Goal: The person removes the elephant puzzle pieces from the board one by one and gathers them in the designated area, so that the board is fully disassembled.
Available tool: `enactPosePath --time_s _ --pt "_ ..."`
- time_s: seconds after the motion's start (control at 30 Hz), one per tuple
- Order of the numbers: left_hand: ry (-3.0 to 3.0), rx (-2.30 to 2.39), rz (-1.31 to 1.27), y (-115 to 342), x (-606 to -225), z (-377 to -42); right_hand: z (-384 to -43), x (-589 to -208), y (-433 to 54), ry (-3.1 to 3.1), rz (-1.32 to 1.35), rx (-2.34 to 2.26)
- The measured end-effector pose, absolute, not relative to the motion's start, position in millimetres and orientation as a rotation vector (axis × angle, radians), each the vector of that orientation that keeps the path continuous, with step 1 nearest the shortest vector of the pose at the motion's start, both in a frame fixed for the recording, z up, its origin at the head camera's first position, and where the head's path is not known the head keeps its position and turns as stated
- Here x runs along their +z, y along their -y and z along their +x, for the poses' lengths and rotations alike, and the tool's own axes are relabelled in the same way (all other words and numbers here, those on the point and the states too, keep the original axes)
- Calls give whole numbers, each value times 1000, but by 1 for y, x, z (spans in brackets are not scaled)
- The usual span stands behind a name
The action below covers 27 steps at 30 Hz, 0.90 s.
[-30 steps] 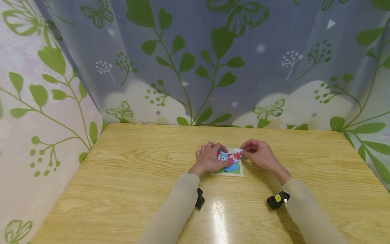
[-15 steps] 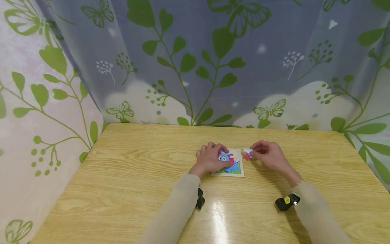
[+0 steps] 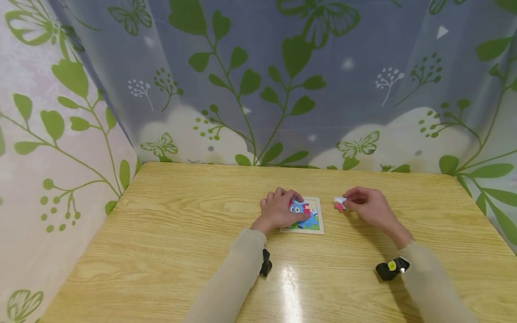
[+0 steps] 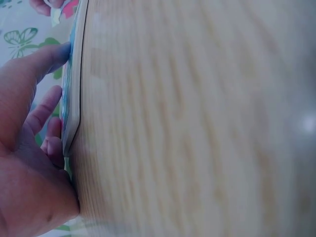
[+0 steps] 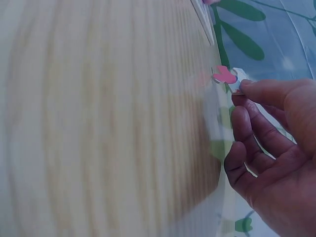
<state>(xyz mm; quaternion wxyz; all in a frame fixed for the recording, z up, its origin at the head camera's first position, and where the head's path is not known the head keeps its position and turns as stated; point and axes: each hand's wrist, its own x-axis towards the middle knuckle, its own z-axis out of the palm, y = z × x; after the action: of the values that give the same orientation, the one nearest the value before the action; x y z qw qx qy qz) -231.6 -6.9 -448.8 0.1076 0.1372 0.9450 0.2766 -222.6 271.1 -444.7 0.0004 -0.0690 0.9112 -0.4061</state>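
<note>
In the head view a small jigsaw puzzle board (image 3: 319, 224) with a pale wooden frame and a blue cartoon animal lies flat on the table. My left hand (image 3: 279, 211) rests over its left side, thumb and fingers pressing on the picture and hiding part of it. Bare tray shows near the upper right of the picture. To the right of the board, my right hand (image 3: 369, 207) pinches a white and red puzzle piece (image 3: 340, 203) between thumb and fingertips. The right wrist view shows that puzzle piece (image 5: 225, 75) held just above the tabletop, apart from the board.
The wood-grain table (image 3: 181, 233) spreads around both hands. A patterned curtain (image 3: 258, 89) with green leaves and butterflies hangs along the back edge, and more of it stands at the sides. Each wrist carries a small black camera (image 3: 392, 269).
My right hand has drawn the puzzle piece off the board's upper right and moved rightward with it, uncovering bare tray. My left hand has stayed in place on the board.
</note>
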Motion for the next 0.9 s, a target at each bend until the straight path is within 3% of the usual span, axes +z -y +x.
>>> enactPosePath --time_s 0.9 --pt "-2778 825 403 7 -447 -230 -232 -447 -298 -2898 -176 -1214"
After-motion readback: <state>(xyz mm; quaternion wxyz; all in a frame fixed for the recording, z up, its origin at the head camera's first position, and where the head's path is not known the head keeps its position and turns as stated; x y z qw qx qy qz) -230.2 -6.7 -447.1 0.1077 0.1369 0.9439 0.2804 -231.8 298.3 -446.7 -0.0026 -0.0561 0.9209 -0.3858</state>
